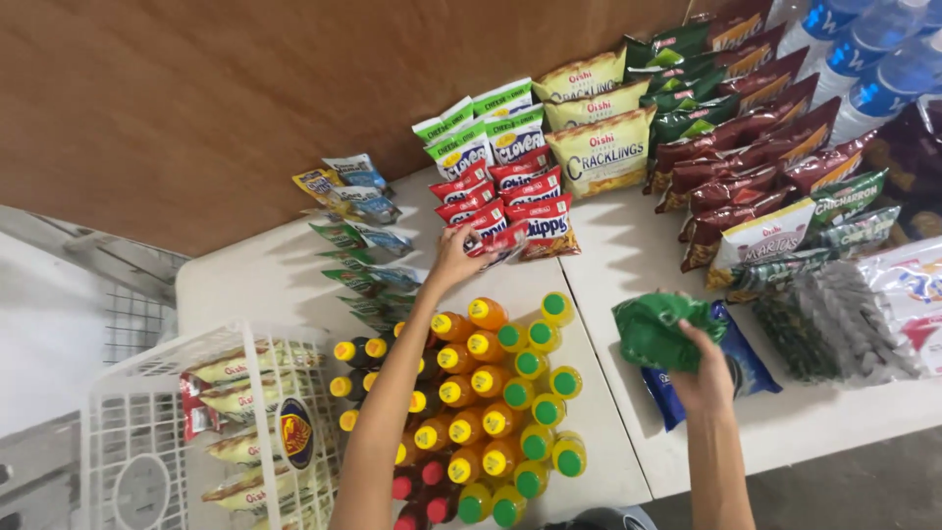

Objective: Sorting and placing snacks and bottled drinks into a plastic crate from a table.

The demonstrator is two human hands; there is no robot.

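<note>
A red snack bag (503,238) is sitting pinched in the fingers of the left hand (453,260), at the near end of the red bag row (510,201). The right hand (705,378) is clutching a crumpled green bag (655,329) over a blue packet (746,363). Yellow-capped juice bottles (471,393) are standing just below the left fingers.

Orange-capped and green-capped bottles (500,393) stand clustered on the white counter (628,265); a white basket (186,432) at eight o'clock; maroon packets (746,137) at two o'clock.
</note>
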